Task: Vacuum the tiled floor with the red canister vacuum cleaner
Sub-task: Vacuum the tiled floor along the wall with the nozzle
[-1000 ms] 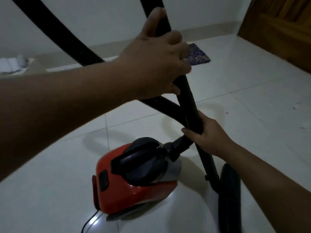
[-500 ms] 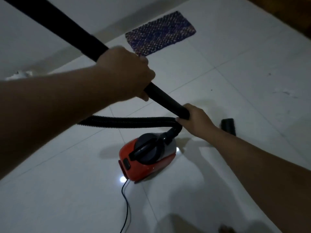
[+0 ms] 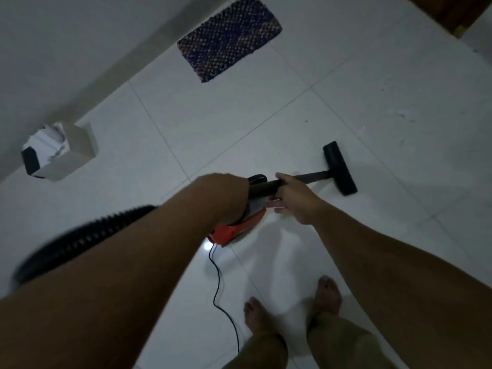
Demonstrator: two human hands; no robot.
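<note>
The red canister vacuum [image 3: 234,230] stands on the white tiled floor [image 3: 239,123], mostly hidden under my left forearm. Both hands grip the black wand [image 3: 262,189], held nearly level above the canister. My left hand [image 3: 226,198] is closed around its upper end. My right hand [image 3: 294,198] holds it further along, toward the head. The black floor head [image 3: 339,167] rests on the tiles to the right. The ribbed black hose [image 3: 80,238] curves away to the left behind my left arm.
The black power cord [image 3: 221,291] trails from the canister toward my bare feet [image 3: 328,291]. A dark woven mat [image 3: 229,35] lies by the far wall. A white box [image 3: 60,151] sits at the left wall. Small debris specks [image 3: 402,113] dot the tiles at right.
The view has risen and tilted down, so my feet and the white box now show. The wand has swung from a steep slant to nearly level, and the floor head has moved right.
</note>
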